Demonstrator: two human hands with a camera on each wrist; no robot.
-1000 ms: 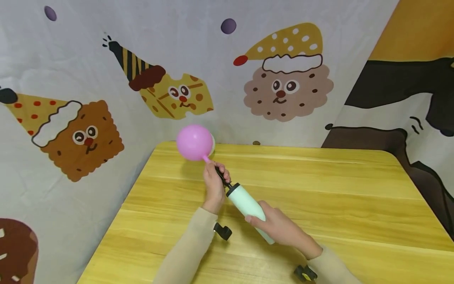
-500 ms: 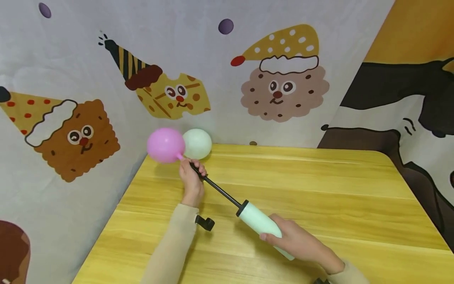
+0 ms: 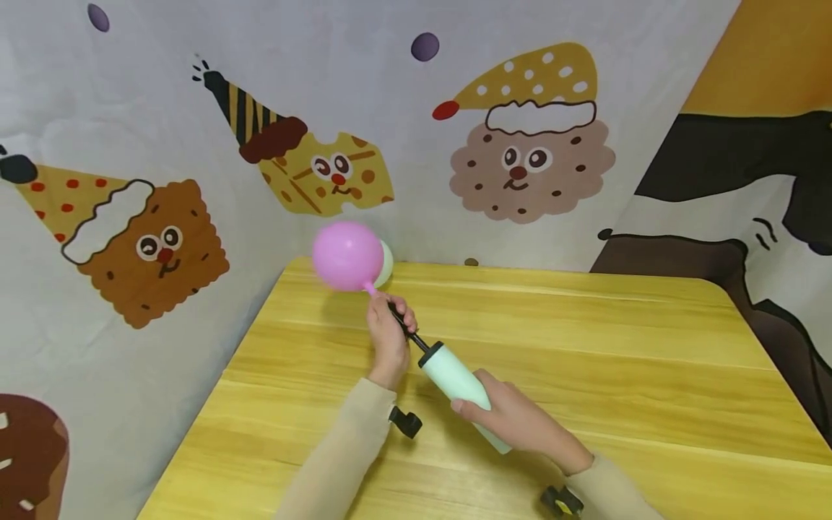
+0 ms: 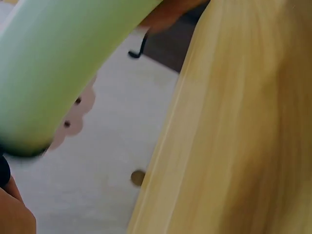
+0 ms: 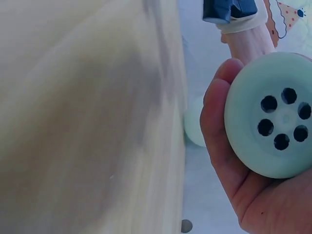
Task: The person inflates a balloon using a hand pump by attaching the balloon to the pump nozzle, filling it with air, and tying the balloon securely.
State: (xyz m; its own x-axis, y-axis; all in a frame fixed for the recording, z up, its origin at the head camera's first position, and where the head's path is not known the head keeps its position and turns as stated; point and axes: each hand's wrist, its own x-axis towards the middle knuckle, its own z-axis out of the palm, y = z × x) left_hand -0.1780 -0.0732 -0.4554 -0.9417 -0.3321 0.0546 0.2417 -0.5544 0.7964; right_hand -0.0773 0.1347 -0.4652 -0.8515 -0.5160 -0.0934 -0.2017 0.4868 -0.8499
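A pink inflated balloon (image 3: 347, 256) sits at the tip of a hand balloon pump (image 3: 458, 377), which has a mint-green barrel and a black rod. My left hand (image 3: 388, 334) grips the pump's black end, right by the balloon's neck. Around the mint barrel curl the fingers of my right hand (image 3: 513, 415). Only a short piece of the rod shows between the left hand and the barrel. In the right wrist view the barrel's round end (image 5: 273, 117) with several dark holes faces the camera, fingers wrapped about its side.
Behind the pink balloon, partly hidden, a pale green balloon (image 3: 386, 264) lies at the far left edge of the wooden table (image 3: 585, 347). A cloth backdrop (image 3: 422, 130) printed with cartoon snacks hangs right behind the table. Black wrist cameras (image 3: 406, 422) are strapped over both sleeves.
Half a second ago the rod was drawn far out and the balloon was further left. Now the rod is pushed in again, the hands closer together, and the pink balloon covers much of the green one.
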